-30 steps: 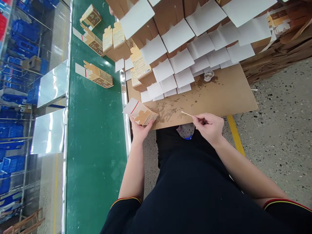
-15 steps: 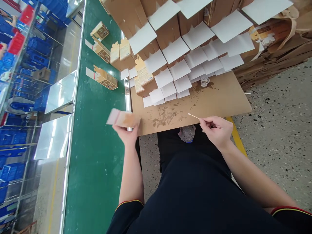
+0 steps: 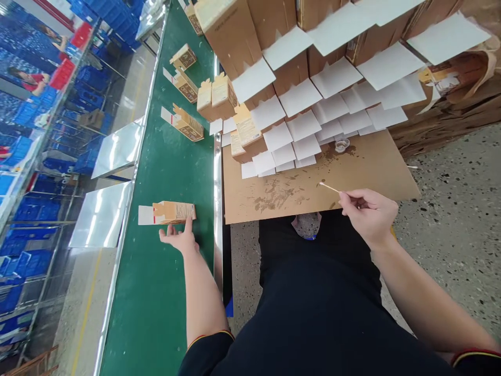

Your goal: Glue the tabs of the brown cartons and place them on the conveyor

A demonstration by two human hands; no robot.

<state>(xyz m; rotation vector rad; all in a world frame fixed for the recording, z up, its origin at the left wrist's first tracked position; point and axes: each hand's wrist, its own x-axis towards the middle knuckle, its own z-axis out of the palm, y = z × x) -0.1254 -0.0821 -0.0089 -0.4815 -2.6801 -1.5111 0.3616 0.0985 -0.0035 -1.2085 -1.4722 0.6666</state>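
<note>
A small tan carton (image 3: 174,211) with a raised white flap and a red strip lies on the green work surface (image 3: 156,292). My left hand (image 3: 180,238) is right beside its near side, fingers spread and no longer wrapped round it; I cannot tell whether a fingertip still touches. Over the brown cardboard sheet (image 3: 371,169), my right hand (image 3: 368,214) pinches a cotton swab (image 3: 330,187), its white tip pointing left. Wet marks darken the sheet below the swab. A small clear dish (image 3: 342,145) stands at the stack's foot.
Stacked brown cartons (image 3: 282,78) with white flaps hanging out rise at the back. More tan cartons (image 3: 188,125) stand farther along the green surface. A metal edge strip (image 3: 218,188) separates it from the cardboard. Blue crates (image 3: 35,209) and people are at far left.
My left hand has carried the carton left from the cardboard, set it on the green surface and opened. My right hand keeps the swab, shifted slightly right in view.
</note>
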